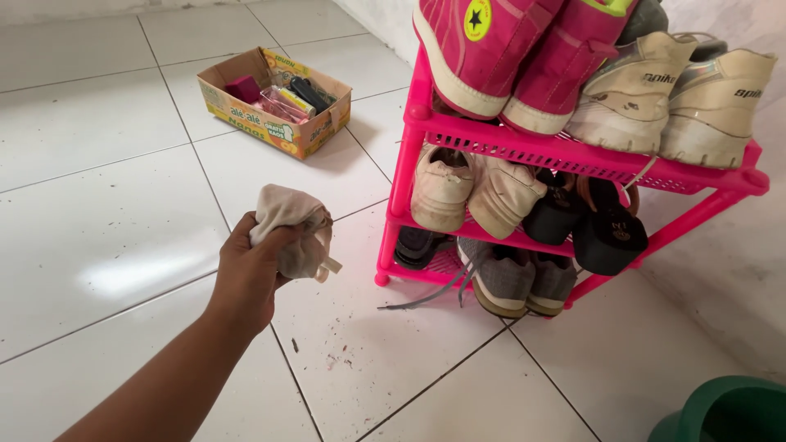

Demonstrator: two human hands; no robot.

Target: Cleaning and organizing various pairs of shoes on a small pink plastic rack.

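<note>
Squeezing a crumpled, dirty beige cloth [291, 233], the left hand [250, 274] is curled tight around it, near the pink shoe rack [573, 155].

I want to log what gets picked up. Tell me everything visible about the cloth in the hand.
The cloth is a crumpled, off-white fabric rag with grey-brown stains and a short strip hanging at its lower right. The left hand grips it bunched from the left, holding it above the white tiled floor, just left of the pink shoe rack.

White tiled floor [106, 229] carries pink shoe rack [573, 155], cardboard box [246, 110].
</note>
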